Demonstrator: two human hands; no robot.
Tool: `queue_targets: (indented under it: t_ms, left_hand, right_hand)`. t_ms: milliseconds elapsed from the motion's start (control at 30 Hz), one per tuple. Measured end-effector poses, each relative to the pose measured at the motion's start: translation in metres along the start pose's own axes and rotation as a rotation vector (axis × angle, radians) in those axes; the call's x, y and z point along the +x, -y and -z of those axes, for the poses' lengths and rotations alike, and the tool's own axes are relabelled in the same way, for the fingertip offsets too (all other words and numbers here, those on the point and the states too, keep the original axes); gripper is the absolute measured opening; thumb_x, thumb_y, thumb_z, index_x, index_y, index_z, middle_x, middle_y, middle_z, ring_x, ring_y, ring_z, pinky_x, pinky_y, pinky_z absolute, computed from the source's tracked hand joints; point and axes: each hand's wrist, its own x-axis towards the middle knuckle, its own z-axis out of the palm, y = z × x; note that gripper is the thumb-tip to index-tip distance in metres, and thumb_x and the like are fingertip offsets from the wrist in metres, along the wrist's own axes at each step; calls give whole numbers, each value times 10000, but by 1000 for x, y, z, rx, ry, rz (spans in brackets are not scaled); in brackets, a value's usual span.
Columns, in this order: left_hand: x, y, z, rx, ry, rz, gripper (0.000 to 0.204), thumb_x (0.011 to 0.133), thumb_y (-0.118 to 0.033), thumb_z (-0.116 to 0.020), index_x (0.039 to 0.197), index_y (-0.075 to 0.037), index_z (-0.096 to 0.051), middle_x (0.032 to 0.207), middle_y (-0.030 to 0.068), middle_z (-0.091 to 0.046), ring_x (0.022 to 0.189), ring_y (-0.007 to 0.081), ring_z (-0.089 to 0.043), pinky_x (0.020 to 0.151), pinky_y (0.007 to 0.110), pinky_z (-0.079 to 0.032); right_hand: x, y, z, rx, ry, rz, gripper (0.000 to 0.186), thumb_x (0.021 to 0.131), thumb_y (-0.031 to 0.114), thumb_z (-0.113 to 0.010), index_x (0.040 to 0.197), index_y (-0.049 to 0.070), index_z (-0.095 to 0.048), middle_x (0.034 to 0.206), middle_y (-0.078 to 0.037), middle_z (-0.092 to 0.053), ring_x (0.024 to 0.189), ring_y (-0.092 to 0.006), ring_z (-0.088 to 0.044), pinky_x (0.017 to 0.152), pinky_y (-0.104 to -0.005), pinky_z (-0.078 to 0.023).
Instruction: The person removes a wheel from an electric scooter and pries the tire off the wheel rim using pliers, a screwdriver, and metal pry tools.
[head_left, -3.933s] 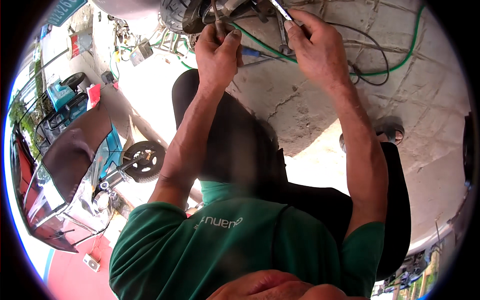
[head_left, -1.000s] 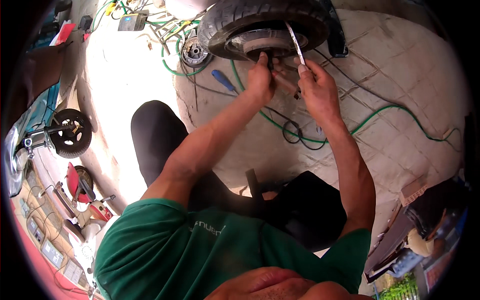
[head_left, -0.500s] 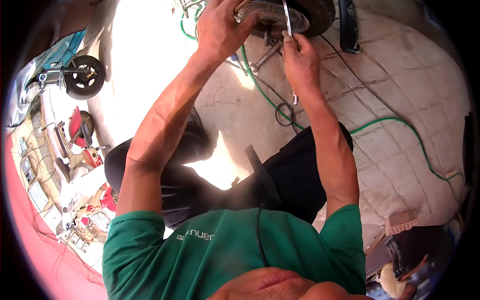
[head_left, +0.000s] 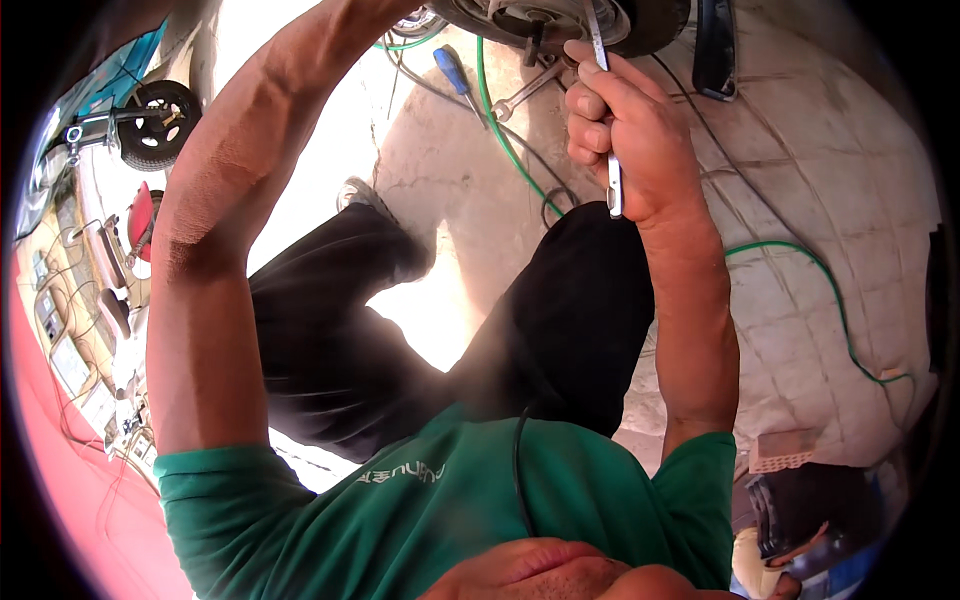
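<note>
A silver flat lever (head_left: 614, 185) runs through my right hand (head_left: 625, 130), whose fingers close round it. Its upper end reaches the dark wheel rim and tyre (head_left: 650, 30) at the top edge. My left arm stretches up out of view there, so that hand cannot be seen. Just below the wheel lie a blue-handled screwdriver (head_left: 450, 68) and an open-ended wrench (head_left: 505, 108). A dark bolt or axle end (head_left: 531, 50) projects from the hub.
A green hose (head_left: 800, 250) and dark cable cross the paved floor (head_left: 790, 170). A long black part (head_left: 715, 55) lies right of the wheel. At left stand a spoked black wheel (head_left: 155, 125) and red-and-white scooter parts (head_left: 140, 220). A brick (head_left: 782, 450) lies at lower right.
My left hand has moved up out of view from the wheel. The lever is still in my right hand, now tilted nearer vertical. My knees have shifted, showing more floor and a shoe.
</note>
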Motion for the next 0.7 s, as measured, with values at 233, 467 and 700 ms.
queue_targets:
  t_ms: [233, 467, 700]
  left_hand:
    - [2, 6, -3, -24, -14, -47, 353, 1000, -359, -646, 1283, -148, -672, 1232, 153, -600, 1071, 351, -650, 905, 474, -591]
    - [4, 6, -9, -125, 58, 68, 360, 993, -345, -657, 1294, -150, -687, 1192, 131, -607, 998, 299, -661, 889, 443, -612]
    - [1, 33, -15, -133, 27, 10, 384, 974, -374, -681, 1289, -156, -697, 1170, 120, -615, 975, 283, -665, 839, 433, -613]
  right_hand:
    - [18, -27, 1, -138, -78, 126, 376, 1050, 182, -564, 1373, -11, -552, 749, 12, -493, 564, -71, -417, 504, -262, -375]
    - [68, -107, 22, -852, -393, 768, 349, 1011, 143, -590, 1324, -11, -601, 939, -149, -716, 767, -253, -680, 730, -378, -543]
    - [138, -157, 75, -1025, -532, 946, 332, 975, 220, -605, 1268, 66, -595, 889, -214, -738, 789, -444, -715, 689, -527, -575]
